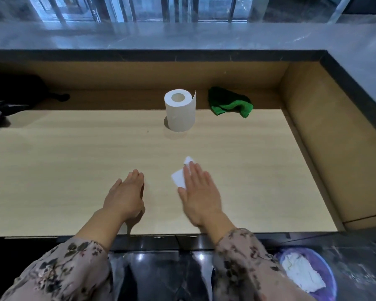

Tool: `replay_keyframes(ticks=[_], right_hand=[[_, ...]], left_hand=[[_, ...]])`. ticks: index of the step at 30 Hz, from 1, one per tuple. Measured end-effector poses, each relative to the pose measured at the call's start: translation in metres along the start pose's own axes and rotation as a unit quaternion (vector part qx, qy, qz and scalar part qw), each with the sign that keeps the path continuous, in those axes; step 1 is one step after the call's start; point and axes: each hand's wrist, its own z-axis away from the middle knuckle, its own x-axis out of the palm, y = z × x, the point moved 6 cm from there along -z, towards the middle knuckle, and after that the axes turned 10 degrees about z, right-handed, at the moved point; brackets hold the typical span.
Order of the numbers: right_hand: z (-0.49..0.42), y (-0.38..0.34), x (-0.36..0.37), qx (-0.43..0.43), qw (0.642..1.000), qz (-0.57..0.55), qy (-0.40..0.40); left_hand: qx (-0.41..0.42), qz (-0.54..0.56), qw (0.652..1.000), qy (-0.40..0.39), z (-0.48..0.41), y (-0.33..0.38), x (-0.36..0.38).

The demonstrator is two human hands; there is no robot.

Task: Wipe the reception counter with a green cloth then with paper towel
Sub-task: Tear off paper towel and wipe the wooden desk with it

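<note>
- My right hand [199,192]: grip spread flat, palm pressing folded paper towel [181,178] onto counter [74,148].
- My left hand [125,195]: fingers loosely extended, holding nothing.
- Green cloth [230,103] at 1 o'clock, beside roll [179,110].

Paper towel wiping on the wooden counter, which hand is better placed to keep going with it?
The right hand. It lies flat on the folded paper towel, pressing it to the counter. The left hand rests beside it with nothing under it, its fingers apart from the towel.
</note>
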Motion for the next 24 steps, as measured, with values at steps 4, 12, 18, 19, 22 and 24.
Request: replay_keyframes(ticks=[4, 12, 18, 19, 22, 24], right_hand=[[0.040, 0.108, 0.005, 0.139, 0.990, 0.007, 0.009], [0.118, 0.222, 0.018, 0.375, 0.926, -0.037, -0.028], [0.090, 0.141, 0.015, 0.332, 0.943, -0.008, -0.025], [0.084, 0.119, 0.015, 0.311, 0.950, -0.008, -0.025], [0.067, 0.047, 0.010, 0.237, 0.971, -0.025, -0.010], [0.060, -0.007, 0.001, 0.176, 0.983, -0.047, 0.037]], left_hand=[[-0.012, -0.015, 1.000, -0.009, 0.000, 0.003, 0.001], [-0.004, -0.029, 1.000, 0.006, 0.003, 0.006, 0.002], [0.031, -0.004, 0.998, 0.049, 0.019, 0.002, 0.007], [0.032, -0.001, 0.998, 0.053, 0.022, -0.002, 0.009], [0.021, 0.004, 0.998, 0.056, 0.031, -0.015, 0.012], [0.015, -0.001, 0.999, 0.052, 0.038, -0.024, 0.013]])
